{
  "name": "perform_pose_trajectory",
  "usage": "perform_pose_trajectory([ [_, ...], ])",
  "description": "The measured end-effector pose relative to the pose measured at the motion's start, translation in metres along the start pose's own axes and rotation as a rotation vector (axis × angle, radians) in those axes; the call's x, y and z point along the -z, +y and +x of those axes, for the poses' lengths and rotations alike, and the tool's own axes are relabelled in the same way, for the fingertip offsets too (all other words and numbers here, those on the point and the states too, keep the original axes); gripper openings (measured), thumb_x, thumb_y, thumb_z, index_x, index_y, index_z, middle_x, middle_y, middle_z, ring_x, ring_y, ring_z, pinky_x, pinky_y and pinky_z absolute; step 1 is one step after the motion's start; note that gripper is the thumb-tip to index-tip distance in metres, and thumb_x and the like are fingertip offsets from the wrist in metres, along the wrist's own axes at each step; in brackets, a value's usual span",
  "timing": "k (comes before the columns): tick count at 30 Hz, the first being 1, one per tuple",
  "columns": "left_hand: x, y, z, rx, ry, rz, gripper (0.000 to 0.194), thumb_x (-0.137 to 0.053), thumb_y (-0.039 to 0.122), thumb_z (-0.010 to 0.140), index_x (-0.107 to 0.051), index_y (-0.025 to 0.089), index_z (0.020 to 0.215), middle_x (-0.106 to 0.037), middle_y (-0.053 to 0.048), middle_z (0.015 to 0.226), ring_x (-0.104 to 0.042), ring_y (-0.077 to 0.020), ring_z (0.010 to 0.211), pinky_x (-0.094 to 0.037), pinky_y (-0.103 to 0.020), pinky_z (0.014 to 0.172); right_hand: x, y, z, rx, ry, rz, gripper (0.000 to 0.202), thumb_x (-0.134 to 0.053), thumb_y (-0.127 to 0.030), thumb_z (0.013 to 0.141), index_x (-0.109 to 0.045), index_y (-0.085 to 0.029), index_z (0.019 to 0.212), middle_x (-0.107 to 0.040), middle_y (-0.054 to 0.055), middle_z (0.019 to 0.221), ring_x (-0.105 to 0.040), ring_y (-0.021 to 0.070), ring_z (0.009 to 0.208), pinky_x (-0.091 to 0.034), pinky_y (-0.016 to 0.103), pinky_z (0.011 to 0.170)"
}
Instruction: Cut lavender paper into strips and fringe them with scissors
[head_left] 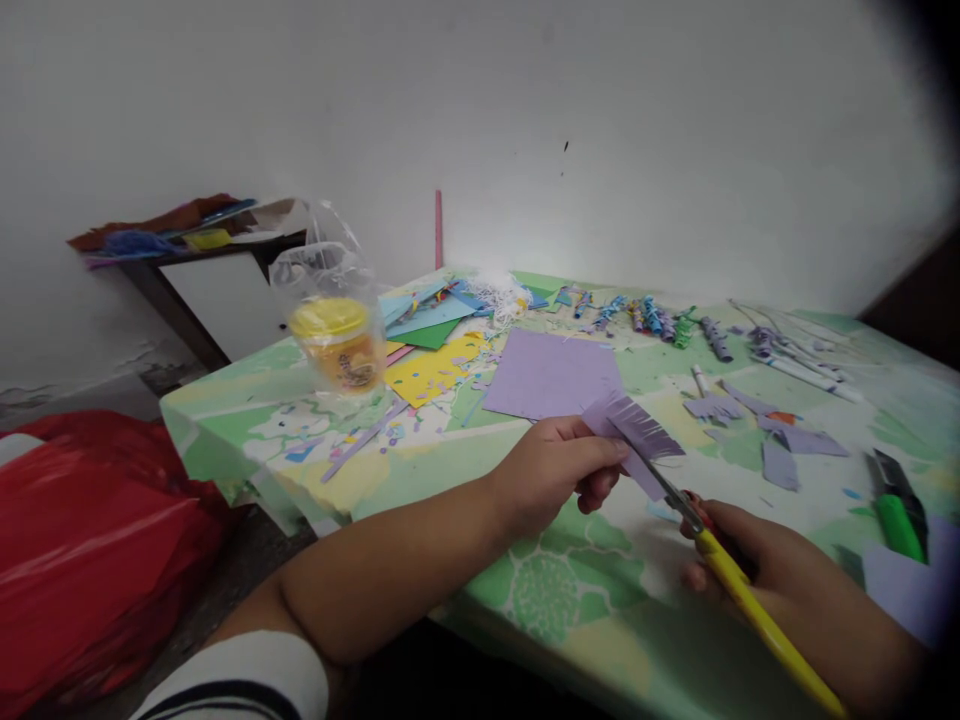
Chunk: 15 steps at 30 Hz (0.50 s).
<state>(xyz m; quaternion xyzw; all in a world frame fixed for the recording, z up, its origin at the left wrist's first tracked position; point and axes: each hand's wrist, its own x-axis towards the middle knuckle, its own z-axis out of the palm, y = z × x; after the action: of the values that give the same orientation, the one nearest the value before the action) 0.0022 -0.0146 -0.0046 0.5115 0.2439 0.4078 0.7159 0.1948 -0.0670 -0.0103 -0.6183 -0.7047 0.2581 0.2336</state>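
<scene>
My left hand (566, 465) pinches a small piece of purple paper (651, 432) whose far side is cut into a fringe of thin strips. My right hand (772, 570) is closed around scissors (739, 588) with yellow handles. Their metal blades reach up to the purple piece, at its lower edge near my left fingertips. Part of the blades is hidden by the paper. Just beyond my left hand, a larger purple sheet (553, 372) lies flat on the table.
Purple scraps (799, 438), a green-handled cutter (898, 525) and curled paper rolls (651, 316) lie to the right and back. Left are a yellow-lidded tub (337, 345) in clear plastic, a yellow sheet (427, 370) and confetti bits. A red bag (105, 560) sits beside the patterned tablecloth (420, 480).
</scene>
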Motion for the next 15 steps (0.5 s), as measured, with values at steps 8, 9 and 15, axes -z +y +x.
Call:
perform_pose_trajectory([
  [8, -0.0040, 0.0048, -0.0041, 0.067, -0.062, 0.045, 0.020, -0.059, 0.028, 0.067, -0.054, 0.015, 0.052, -0.043, 0.005, 0.039, -0.036, -0.0050, 0.035, -0.025, -0.021, 0.040, -0.0019, 0.0023, -0.0017, -0.002, -0.028, 0.052, 0.018, -0.061, -0.043, 0.061, -0.057, -0.026, 0.064, -0.063, 0.001, 0.060, -0.060, 0.0231, 0.062, -0.049, 0.032, 0.054],
  [9, -0.0045, 0.0052, -0.0046, 0.065, -0.064, 0.041, 0.020, -0.059, 0.028, 0.067, -0.054, 0.015, 0.052, -0.043, 0.005, 0.039, -0.036, -0.0049, 0.035, -0.025, -0.021, 0.040, -0.0020, 0.0030, -0.0019, -0.007, -0.041, 0.056, 0.018, -0.060, -0.043, 0.062, -0.057, -0.026, 0.065, -0.062, 0.000, 0.060, -0.061, 0.0236, 0.064, -0.049, 0.032, 0.055],
  [15, -0.0050, 0.0044, -0.0046, 0.071, -0.045, 0.026, 0.019, -0.060, 0.028, 0.064, -0.054, 0.016, 0.051, -0.041, 0.006, 0.038, -0.035, -0.0051, 0.035, -0.023, -0.022, 0.039, -0.0021, 0.0060, -0.0031, -0.014, -0.073, -0.004, 0.017, -0.059, -0.042, 0.064, -0.056, -0.026, 0.070, -0.064, 0.001, 0.066, -0.063, 0.0270, 0.076, -0.050, 0.035, 0.062],
])
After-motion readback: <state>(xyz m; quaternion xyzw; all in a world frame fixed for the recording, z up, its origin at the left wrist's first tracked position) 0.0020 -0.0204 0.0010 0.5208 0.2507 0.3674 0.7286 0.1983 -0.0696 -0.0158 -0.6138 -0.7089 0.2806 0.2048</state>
